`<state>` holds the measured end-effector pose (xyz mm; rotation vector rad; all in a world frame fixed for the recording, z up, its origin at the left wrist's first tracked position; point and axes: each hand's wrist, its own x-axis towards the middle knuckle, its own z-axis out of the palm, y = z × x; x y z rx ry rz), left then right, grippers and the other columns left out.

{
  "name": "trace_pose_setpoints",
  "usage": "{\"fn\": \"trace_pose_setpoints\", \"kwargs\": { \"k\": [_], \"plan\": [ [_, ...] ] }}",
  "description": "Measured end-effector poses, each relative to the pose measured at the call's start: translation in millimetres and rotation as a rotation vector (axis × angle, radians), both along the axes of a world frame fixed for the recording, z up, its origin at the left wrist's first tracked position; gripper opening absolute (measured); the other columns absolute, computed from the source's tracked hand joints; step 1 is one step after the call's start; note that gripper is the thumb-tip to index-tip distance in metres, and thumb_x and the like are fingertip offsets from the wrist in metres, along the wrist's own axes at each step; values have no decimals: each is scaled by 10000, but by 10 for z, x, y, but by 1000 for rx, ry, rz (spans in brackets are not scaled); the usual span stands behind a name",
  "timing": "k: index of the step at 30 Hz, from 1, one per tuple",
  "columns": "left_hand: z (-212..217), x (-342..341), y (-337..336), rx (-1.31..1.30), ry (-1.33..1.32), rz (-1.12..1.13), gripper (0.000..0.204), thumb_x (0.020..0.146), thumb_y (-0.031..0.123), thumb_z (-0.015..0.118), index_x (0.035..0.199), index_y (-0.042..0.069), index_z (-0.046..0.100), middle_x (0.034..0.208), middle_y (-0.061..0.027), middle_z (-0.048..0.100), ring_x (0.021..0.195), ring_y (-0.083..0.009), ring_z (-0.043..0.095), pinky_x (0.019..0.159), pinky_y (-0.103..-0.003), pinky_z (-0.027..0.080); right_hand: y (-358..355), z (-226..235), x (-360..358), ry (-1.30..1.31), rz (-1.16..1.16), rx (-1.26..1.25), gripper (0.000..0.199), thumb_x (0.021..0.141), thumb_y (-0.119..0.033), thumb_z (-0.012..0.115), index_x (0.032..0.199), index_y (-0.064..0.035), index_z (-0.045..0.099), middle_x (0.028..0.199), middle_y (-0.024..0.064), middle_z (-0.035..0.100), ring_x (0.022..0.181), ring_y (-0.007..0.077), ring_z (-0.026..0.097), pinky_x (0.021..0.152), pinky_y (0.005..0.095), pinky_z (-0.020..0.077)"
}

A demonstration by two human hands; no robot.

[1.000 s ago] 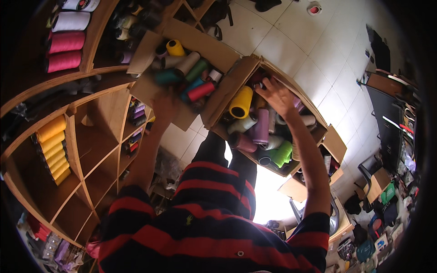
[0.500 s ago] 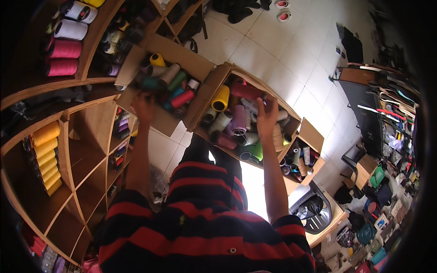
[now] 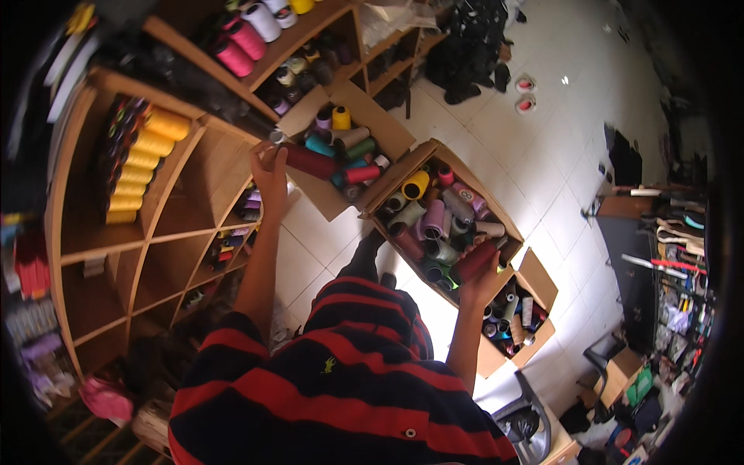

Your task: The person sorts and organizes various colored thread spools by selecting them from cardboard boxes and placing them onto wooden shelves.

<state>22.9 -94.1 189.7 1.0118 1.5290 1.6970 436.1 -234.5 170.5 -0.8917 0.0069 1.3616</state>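
Left hand [image 3: 271, 174] grips dark red spool [image 3: 310, 161] beside wooden shelf [image 3: 186, 209]; right hand [image 3: 482, 285] wraps maroon spool [image 3: 473, 262] over middle cardboard box [image 3: 403, 174].

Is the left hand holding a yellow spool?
No, the left hand grips a dark red spool above the open cardboard box.

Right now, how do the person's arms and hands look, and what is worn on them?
Both forearms are bare, and the left hand and right hand wear no gloves. I see no watch or rings. Short sleeves belong to a shirt striped red and dark navy, with a small yellow emblem.
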Motion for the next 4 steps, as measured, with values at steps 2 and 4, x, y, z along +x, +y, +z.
{"fn": "trace_pose_setpoints", "kwargs": {
  "k": [2,4],
  "plan": [
    [201,21,-272,65,-378,29,302,906,177,621,1156,82,480,939,-29,588,907,-129,558,786,-271,441,-88,48,-32,122,162,64,454,973,-432,429,1235,-63,460,977,70,519,776,182,515,649,319,470],
    [349,-65,-629,132,-542,80,317,916,208,613,1177,93,476,929,-19,586,902,-133,561,795,-277,443,-163,61,-97,223,347,152,491,960,-461,441,1248,-64,452,989,73,521,774,184,525,624,312,477]
  ]
}}
